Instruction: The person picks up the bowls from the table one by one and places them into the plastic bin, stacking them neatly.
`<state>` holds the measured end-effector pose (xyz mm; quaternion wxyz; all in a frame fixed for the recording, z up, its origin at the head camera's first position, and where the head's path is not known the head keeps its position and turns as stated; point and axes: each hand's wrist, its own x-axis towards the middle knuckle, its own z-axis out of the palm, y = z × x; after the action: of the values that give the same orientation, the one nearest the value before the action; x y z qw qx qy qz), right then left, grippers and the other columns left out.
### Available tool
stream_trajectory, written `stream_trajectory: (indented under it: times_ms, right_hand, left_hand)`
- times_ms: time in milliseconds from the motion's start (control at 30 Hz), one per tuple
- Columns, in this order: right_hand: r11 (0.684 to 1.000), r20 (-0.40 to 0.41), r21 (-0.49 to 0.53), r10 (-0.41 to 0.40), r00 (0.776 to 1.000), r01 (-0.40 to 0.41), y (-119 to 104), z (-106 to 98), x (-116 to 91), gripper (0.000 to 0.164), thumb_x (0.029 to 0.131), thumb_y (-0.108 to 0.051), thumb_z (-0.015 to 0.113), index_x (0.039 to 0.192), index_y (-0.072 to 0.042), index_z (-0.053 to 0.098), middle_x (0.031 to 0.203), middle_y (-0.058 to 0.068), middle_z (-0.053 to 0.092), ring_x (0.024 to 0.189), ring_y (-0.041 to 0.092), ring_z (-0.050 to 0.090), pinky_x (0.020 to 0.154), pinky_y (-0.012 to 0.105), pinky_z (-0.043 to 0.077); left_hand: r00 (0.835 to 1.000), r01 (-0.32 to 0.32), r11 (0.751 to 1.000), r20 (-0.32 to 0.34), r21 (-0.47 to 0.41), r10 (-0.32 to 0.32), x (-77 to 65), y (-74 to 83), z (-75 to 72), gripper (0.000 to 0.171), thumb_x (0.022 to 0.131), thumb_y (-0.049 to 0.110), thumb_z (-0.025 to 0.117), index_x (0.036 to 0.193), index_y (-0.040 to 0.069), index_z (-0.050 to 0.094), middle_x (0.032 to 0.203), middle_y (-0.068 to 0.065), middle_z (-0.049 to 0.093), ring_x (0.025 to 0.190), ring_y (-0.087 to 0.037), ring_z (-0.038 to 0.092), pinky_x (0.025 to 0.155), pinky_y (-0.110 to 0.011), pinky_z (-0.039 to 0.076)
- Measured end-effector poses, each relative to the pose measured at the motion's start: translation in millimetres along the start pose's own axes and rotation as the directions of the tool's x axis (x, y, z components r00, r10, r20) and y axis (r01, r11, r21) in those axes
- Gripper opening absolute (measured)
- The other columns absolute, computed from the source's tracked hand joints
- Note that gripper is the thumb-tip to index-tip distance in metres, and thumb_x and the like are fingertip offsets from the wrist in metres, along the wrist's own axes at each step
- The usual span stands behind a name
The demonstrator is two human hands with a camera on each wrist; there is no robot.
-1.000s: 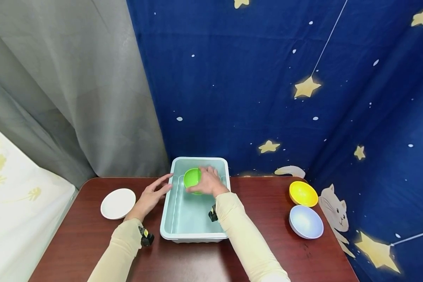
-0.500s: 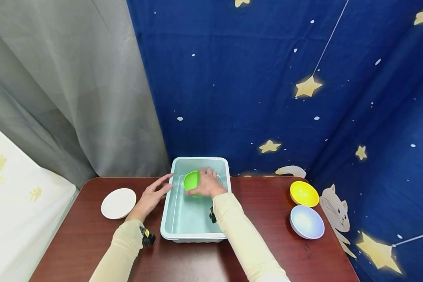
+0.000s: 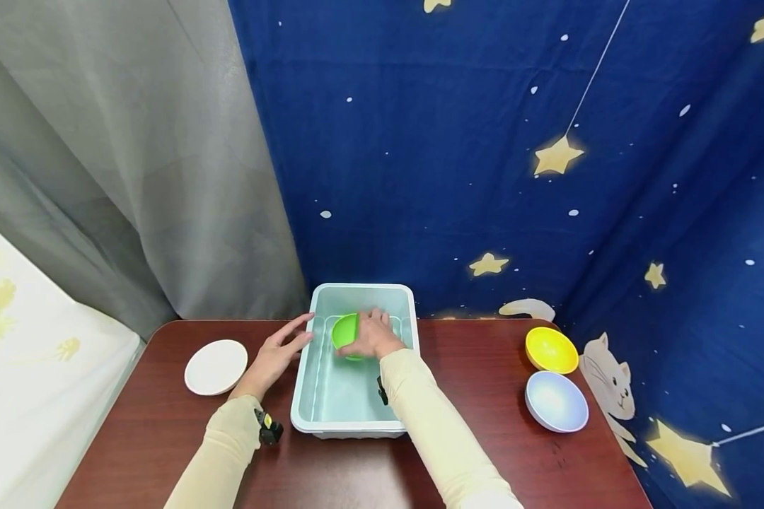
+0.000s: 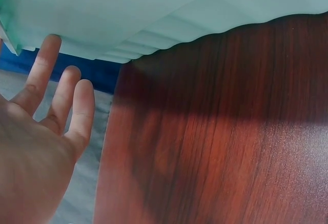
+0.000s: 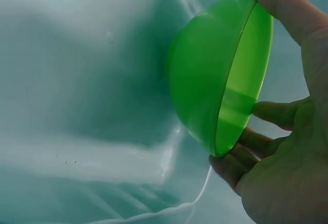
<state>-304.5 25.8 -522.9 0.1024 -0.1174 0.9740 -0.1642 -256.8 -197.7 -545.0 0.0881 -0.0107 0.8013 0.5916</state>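
Inside a pale blue-green plastic bin (image 3: 350,396), my right hand (image 3: 374,335) grips a green bowl (image 5: 205,75) by its rim. The right wrist view shows the thumb at one side of the rim and fingertips at the opposite side, with the bowl's mouth facing the palm. The bowl is low in the bin, close to its floor; whether it touches cannot be told. My left hand (image 3: 276,357) is at the bin's left side, fingertips at the rim. In the left wrist view its fingers (image 4: 66,96) are extended beside the bin's outer wall, holding nothing.
A white bowl or dish (image 3: 216,367) rests left of the left hand on the dark red wooden table (image 3: 331,474). At the right edge a yellow bowl (image 3: 551,350) stands behind a light blue bowl (image 3: 556,401). Curtains hang behind the table.
My right hand has moved slightly toward me and down in the bin with the green bowl, which shows more tilted. The left hand has stayed at the bin's rim.
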Motion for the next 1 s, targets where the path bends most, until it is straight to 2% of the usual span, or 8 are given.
stream_trajectory:
  times_ms: [233,467,633,1000]
  right_hand:
    - [0.999,0.030,-0.041,0.027,0.999,-0.026,-1,2,-2,0.100,0.061,-0.061,0.080,0.137,-0.006,0.044,0.130,0.015,0.045,0.112,0.030,0.043,0.095,0.040,0.044]
    - [0.998,0.058,-0.059,0.021,0.998,-0.018,-1,4,-4,0.102,0.058,-0.055,0.085,0.139,-0.008,0.043,0.130,0.015,0.045,0.112,0.031,0.041,0.095,0.040,0.044]
    - [1.000,0.065,-0.029,0.012,0.998,-0.010,1,5,-6,0.105,0.059,-0.053,0.086,0.141,-0.008,0.041,0.131,0.016,0.044,0.111,0.031,0.041,0.096,0.042,0.043]
    - [0.998,0.055,0.063,0.025,0.998,-0.029,0,4,-5,0.106,0.060,-0.046,0.088,0.143,-0.006,0.038,0.142,0.017,0.033,0.121,0.030,0.042,0.099,0.039,0.046]
  left_hand:
    - [1.000,0.003,1.000,-0.008,0.011,-0.003,-1.3,1.9,0.4,0.047,0.089,0.052,0.060,0.134,0.046,0.048,0.123,-0.006,0.055,0.109,-0.018,0.060,0.090,-0.037,0.054]
    - [0.999,0.029,1.000,0.015,-0.005,-0.029,-12.6,20.5,0.7,0.046,0.093,0.043,0.059,0.137,0.039,0.048,0.126,-0.011,0.053,0.109,-0.024,0.061,0.090,-0.039,0.054]
    - [0.999,0.034,0.999,0.014,0.010,-0.034,-17.5,27.0,2.0,0.046,0.093,0.043,0.059,0.137,0.038,0.048,0.125,-0.010,0.056,0.112,-0.022,0.059,0.092,-0.039,0.053]
    - [1.000,0.027,1.000,0.012,-0.017,-0.027,-16.3,28.2,0.7,0.045,0.094,0.041,0.059,0.137,0.038,0.048,0.124,-0.010,0.055,0.109,-0.022,0.059,0.090,-0.038,0.054]
